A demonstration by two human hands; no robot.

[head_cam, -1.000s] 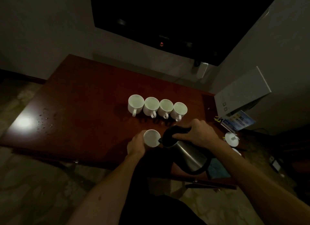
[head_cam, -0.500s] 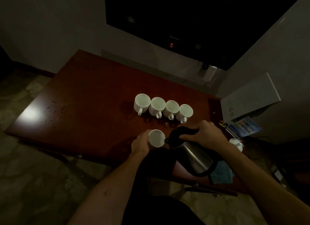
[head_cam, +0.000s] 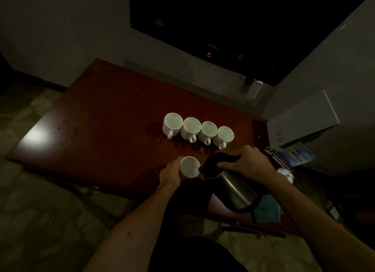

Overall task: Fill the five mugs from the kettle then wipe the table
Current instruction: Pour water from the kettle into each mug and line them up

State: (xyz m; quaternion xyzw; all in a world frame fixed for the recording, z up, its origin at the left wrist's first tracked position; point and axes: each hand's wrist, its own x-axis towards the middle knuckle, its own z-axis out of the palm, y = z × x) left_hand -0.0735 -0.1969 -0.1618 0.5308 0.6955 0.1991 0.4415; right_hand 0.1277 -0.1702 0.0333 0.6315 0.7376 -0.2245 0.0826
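right hand (head_cam: 246,164) gripping tilted steel kettle (head_cam: 233,187) by its black handle, spout over small white ceramic mug (head_cam: 189,167) cupped by left hand (head_cam: 170,173) beside it. risk: overfilling, or spout drifting off rim, wetting dark red table (head_cam: 105,117).

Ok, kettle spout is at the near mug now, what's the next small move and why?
Probably keep the tilt and finish this pour: the right hand has the kettle tipped with its spout at the rim of the fifth mug, which the left hand steadies. Its fill level is unclear.
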